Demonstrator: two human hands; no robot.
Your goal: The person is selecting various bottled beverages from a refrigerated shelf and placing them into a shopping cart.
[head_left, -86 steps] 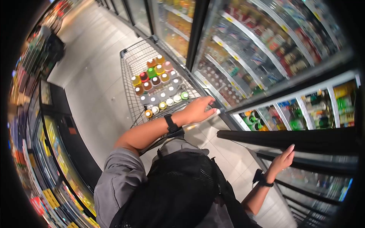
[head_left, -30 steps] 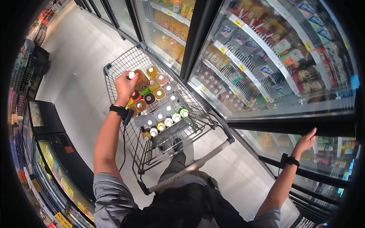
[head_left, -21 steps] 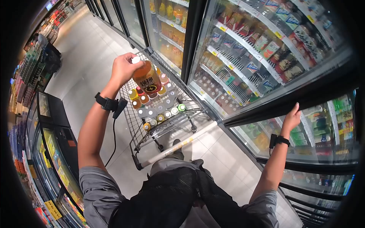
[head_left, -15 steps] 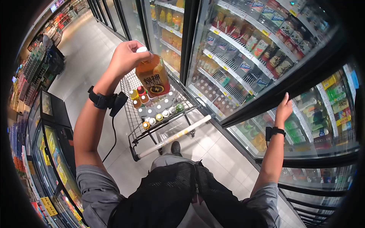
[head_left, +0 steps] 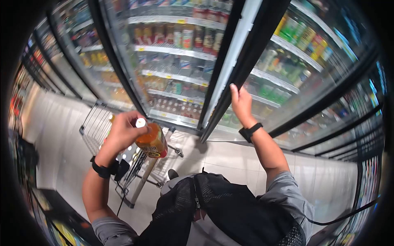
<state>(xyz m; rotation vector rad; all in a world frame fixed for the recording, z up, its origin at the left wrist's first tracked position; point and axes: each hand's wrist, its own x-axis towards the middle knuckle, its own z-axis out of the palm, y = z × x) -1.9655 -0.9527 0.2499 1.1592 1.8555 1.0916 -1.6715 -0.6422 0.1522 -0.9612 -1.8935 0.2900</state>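
My left hand [head_left: 119, 134] is closed around the neck of a bottle of orange drink [head_left: 152, 140], just below its white cap. The bottle tilts over the handle side of a wire shopping cart [head_left: 92, 130]. On the right, my right hand [head_left: 243, 105] grips the black frame of a glass cooler door [head_left: 247, 53], thumb pointing up along it; some of its fingers are hidden. A narrow bright gap shows between this door and the cooler's post. Through the glass, shelves of drinks [head_left: 176, 51] are visible.
The cart handle bar [head_left: 144, 178] slants down beside my legs, and a cart wheel [head_left: 179, 152] stands near the cooler base. More cooler doors [head_left: 61, 53] line the far left and the right. Pale floor tiles [head_left: 230, 160] run along the coolers.
The cooler door has swung closer to the cooler with my right hand on it. My view has turned right. The bottle is lower, still in my left hand.
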